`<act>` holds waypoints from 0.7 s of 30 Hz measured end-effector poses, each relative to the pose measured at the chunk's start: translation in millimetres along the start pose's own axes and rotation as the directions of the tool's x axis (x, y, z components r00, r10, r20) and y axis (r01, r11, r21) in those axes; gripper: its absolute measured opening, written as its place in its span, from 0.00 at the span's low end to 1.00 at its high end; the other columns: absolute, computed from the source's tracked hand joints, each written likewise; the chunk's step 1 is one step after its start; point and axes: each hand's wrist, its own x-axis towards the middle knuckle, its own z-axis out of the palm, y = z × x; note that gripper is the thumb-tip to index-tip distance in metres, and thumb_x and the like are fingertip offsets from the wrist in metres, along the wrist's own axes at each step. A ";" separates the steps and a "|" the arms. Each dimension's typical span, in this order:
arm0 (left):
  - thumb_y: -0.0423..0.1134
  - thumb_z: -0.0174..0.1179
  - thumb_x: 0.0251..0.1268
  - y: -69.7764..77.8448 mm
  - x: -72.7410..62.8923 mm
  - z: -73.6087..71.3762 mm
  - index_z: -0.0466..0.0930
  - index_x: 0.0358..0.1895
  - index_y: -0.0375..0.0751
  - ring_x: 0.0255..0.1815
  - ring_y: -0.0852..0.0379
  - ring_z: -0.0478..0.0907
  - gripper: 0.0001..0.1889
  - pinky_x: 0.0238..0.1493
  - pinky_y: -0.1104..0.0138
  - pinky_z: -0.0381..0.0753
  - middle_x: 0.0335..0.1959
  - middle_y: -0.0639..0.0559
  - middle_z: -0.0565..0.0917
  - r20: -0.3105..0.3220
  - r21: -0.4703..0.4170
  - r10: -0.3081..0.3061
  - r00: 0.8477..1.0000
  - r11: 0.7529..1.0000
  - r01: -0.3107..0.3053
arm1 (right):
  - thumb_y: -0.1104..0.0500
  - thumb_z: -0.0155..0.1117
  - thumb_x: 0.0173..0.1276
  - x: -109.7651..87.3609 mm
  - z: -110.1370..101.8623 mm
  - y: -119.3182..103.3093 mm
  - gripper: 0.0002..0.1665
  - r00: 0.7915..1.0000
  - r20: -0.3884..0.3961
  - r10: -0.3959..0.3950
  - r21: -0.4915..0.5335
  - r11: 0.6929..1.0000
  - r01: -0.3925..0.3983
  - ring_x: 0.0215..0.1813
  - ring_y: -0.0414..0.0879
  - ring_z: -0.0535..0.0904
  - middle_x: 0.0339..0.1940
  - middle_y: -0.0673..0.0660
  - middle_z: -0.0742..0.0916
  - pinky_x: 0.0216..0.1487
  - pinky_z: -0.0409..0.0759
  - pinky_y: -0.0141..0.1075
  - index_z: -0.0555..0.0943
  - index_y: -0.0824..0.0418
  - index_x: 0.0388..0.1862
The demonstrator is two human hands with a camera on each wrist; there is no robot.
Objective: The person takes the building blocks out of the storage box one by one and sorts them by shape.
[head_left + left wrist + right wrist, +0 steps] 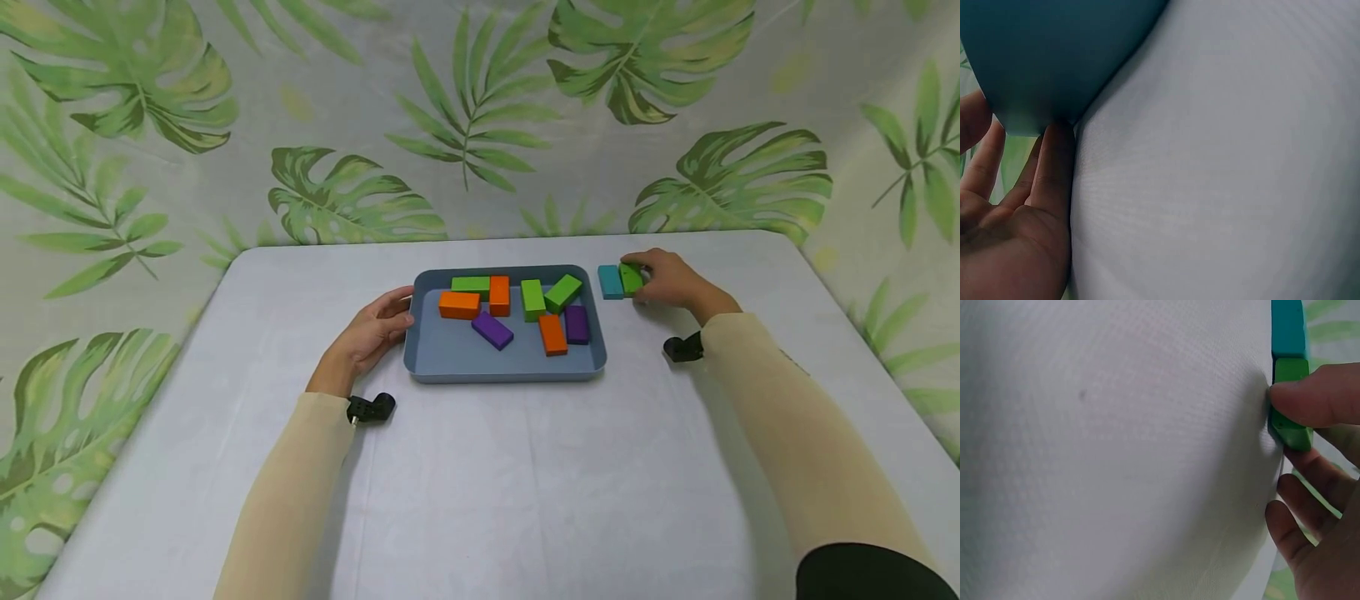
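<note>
My left hand holds the left side of a grey-blue tray. In the left wrist view, the thumb lies at the rim while other fingers touch the wall lower down, by the cloth. Off the tray's right side, my right hand pinches a green block resting on the table. That block stands against a teal block, and the right wrist view shows their ends touching. Part of the green block is hidden by the thumb.
Inside the tray lie several blocks: green ones, orange ones and purple ones. A white cloth covers the table. Behind it hangs a leaf-patterned cloth. Each wrist wears a small black camera.
</note>
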 end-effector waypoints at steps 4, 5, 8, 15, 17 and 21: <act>0.27 0.53 0.72 2.2 0.8 -0.5 0.55 0.79 0.49 0.80 0.48 0.56 0.35 0.81 0.54 0.55 0.82 0.46 0.52 0.001 -0.010 -0.007 1.000 1.000 0.007 | 0.65 0.64 0.56 0.4 -1.6 -0.7 0.45 1.000 0.020 0.009 0.002 1.000 -0.009 0.73 0.70 0.60 0.73 0.75 0.65 0.74 0.59 0.65 0.64 0.66 0.74; 0.27 0.53 0.72 2.8 1.0 -0.6 0.55 0.79 0.49 0.79 0.48 0.56 0.35 0.81 0.54 0.55 0.82 0.46 0.53 0.002 -0.011 -0.008 1.000 1.000 0.008 | 0.65 0.64 0.56 0.7 -1.8 -0.2 0.45 1.000 0.021 0.006 0.000 1.000 -0.006 0.73 0.70 0.59 0.73 0.75 0.65 0.74 0.58 0.65 0.64 0.66 0.74; 0.27 0.53 0.72 4.0 1.5 -1.1 0.55 0.79 0.49 0.79 0.48 0.57 0.35 0.81 0.54 0.55 0.82 0.46 0.53 0.000 -0.011 -0.013 1.000 1.000 0.013 | 0.65 0.65 0.55 1.6 -1.4 1.3 0.44 1.000 0.011 -0.008 -0.010 1.000 0.008 0.73 0.70 0.60 0.73 0.75 0.67 0.73 0.59 0.65 0.65 0.65 0.74; 0.28 0.53 0.72 4.0 2.2 -2.0 0.55 0.79 0.49 0.80 0.47 0.56 0.35 0.80 0.53 0.55 0.82 0.45 0.53 0.000 -0.001 -0.008 1.000 1.000 0.008 | 0.65 0.64 0.54 3.9 -0.1 2.0 0.45 1.000 -0.004 -0.029 -0.022 0.999 0.029 0.73 0.71 0.60 0.73 0.75 0.67 0.74 0.59 0.64 0.66 0.65 0.74; 0.27 0.52 0.72 4.0 1.9 -2.1 0.54 0.79 0.48 0.80 0.47 0.56 0.35 0.80 0.52 0.55 0.82 0.45 0.52 0.005 0.002 -0.005 1.000 1.000 0.005 | 0.65 0.65 0.53 4.0 0.1 1.7 0.45 1.000 -0.006 -0.031 -0.028 0.999 0.031 0.73 0.71 0.60 0.73 0.75 0.67 0.74 0.59 0.64 0.66 0.65 0.74; 0.28 0.53 0.72 4.3 1.8 -2.3 0.54 0.79 0.49 0.80 0.47 0.56 0.35 0.81 0.53 0.54 0.82 0.45 0.52 0.002 -0.003 -0.010 1.000 1.000 0.010 | 0.65 0.64 0.54 3.2 -0.1 1.0 0.46 1.000 0.001 -0.025 -0.041 0.999 0.025 0.73 0.72 0.59 0.73 0.75 0.66 0.74 0.58 0.64 0.65 0.65 0.74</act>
